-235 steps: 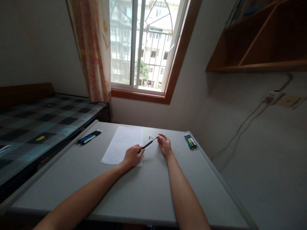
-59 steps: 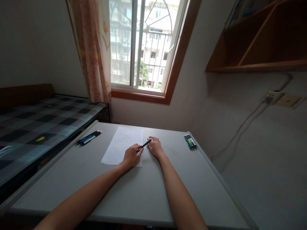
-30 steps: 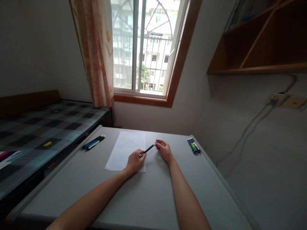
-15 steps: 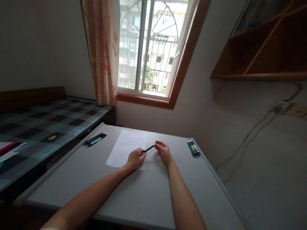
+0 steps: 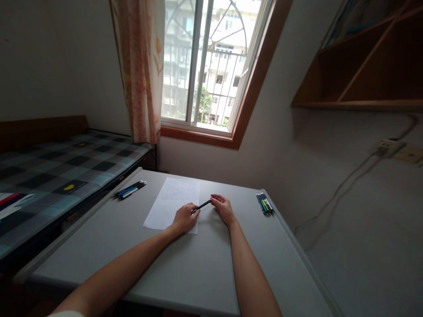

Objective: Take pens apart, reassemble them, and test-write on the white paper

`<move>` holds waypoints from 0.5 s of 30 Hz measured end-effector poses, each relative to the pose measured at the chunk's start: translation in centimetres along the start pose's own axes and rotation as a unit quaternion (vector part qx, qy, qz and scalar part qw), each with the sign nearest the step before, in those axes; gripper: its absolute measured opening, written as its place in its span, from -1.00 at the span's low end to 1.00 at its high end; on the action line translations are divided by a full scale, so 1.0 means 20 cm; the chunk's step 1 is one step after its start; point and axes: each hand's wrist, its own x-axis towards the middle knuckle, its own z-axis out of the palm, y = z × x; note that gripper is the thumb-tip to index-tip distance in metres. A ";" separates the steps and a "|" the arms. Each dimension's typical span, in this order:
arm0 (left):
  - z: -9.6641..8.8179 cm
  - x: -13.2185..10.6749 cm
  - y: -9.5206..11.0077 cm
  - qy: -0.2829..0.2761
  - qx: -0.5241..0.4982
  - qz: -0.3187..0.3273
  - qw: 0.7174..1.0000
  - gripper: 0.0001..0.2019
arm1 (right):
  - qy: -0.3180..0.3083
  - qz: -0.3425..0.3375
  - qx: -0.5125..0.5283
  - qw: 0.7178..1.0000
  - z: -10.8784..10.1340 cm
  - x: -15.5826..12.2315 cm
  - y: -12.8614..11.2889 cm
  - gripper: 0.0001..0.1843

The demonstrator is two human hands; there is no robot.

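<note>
A dark pen (image 5: 204,204) is held slantwise between my two hands, just above the table. My left hand (image 5: 185,219) is closed around its lower left end and rests over the right part of a white paper sheet (image 5: 161,211). Faint lines of writing show on the upper half of the sheet. At the pen's upper right end, the fingertips of my right hand (image 5: 224,209) pinch it, the hand lying just right of the sheet. The very tip of the pen is hidden by those fingers.
On the grey table (image 5: 185,268), a bundle of several pens (image 5: 130,190) lies at the far left, and another row of pens (image 5: 265,204) lies near the right edge. A checked bed (image 5: 66,176) stands left, a wall right, a window (image 5: 205,66) ahead.
The view has shifted slightly. My right fingertips sit a little more closely around the pen's end; my left hand keeps its hold on the pen.
</note>
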 end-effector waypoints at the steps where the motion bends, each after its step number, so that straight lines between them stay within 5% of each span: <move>1: 0.00 0.00 0.00 0.001 0.000 0.002 1.000 -0.78 | -0.001 -0.003 -0.013 1.000 0.00 0.00 0.00 -0.66; 15: 0.00 0.00 0.00 0.012 -0.006 -0.004 1.000 -0.79 | 0.047 -0.081 -0.255 0.962 0.02 0.02 0.02 -0.50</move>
